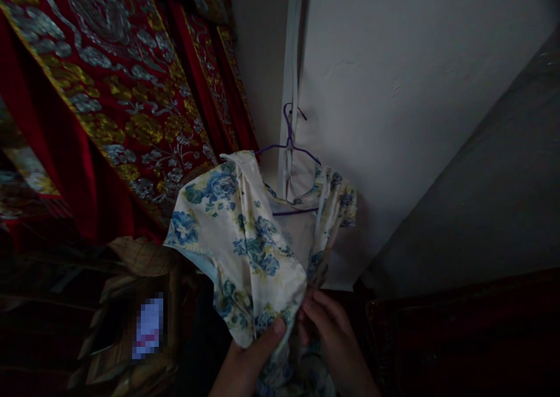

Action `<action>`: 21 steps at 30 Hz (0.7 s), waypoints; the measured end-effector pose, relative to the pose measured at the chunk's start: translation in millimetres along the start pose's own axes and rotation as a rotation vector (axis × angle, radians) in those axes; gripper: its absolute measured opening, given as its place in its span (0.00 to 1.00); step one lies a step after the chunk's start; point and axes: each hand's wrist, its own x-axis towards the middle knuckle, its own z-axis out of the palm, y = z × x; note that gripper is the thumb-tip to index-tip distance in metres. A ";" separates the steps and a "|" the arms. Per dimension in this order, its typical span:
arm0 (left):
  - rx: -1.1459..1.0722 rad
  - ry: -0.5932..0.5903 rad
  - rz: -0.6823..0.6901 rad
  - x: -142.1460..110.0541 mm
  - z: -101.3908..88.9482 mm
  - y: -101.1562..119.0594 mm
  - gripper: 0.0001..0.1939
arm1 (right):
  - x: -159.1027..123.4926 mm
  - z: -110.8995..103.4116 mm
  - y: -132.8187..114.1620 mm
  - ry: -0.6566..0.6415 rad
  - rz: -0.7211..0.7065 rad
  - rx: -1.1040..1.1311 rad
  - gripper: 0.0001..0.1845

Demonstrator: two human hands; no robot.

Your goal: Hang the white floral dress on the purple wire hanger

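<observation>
A cream dress with blue flowers (245,234) hangs on a purple wire hanger (289,143) hooked on a white strip on the wall. My left hand (247,365) pinches the left front panel of the dress, thumb on top of the cloth. Beside it, my right hand (332,338) has its fingers curled on the cloth at the front opening. Both hands are low in the view, close together.
Red garments with gold and silver embroidery (114,94) hang at the left. A white wall (394,94) stands behind the dress, with a grey slanted surface (490,199) at the right. Dark cluttered things, among them a brownish bag (131,327), lie at the lower left.
</observation>
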 end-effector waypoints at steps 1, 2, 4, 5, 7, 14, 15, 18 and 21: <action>0.012 0.032 0.018 2.1 -2.6 0.4 0.39 | 0.9 -1.2 -0.7 0.008 -0.023 0.000 0.30; 0.033 0.073 0.052 5.6 -6.0 0.9 0.38 | 1.5 -2.7 -1.4 0.012 -0.043 -0.010 0.30; 0.108 0.168 0.161 15.5 -14.8 1.8 0.36 | 1.6 -5.5 -2.5 0.017 -0.072 -0.046 0.30; 0.157 0.221 0.245 21.1 -19.5 2.1 0.35 | 1.2 -6.1 -2.9 0.017 -0.078 -0.070 0.30; 0.258 0.349 0.472 30.4 -27.6 1.8 0.34 | -0.2 -4.9 -3.3 0.009 -0.078 -0.113 0.30; 0.538 0.210 1.046 29.1 -22.5 -12.7 0.21 | -4.6 15.6 -5.3 -0.180 -0.011 -0.184 0.30; 0.544 0.063 0.971 28.1 -19.8 -16.9 0.18 | -4.9 17.5 -5.2 -0.210 0.005 -0.192 0.29; 0.458 -0.187 0.755 28.8 -14.7 -28.4 0.16 | -4.9 18.4 -4.3 -0.270 0.042 -0.236 0.28; 0.447 -0.234 0.689 31.7 -12.4 -31.2 0.08 | -3.8 15.4 -2.6 -0.278 0.078 -0.242 0.29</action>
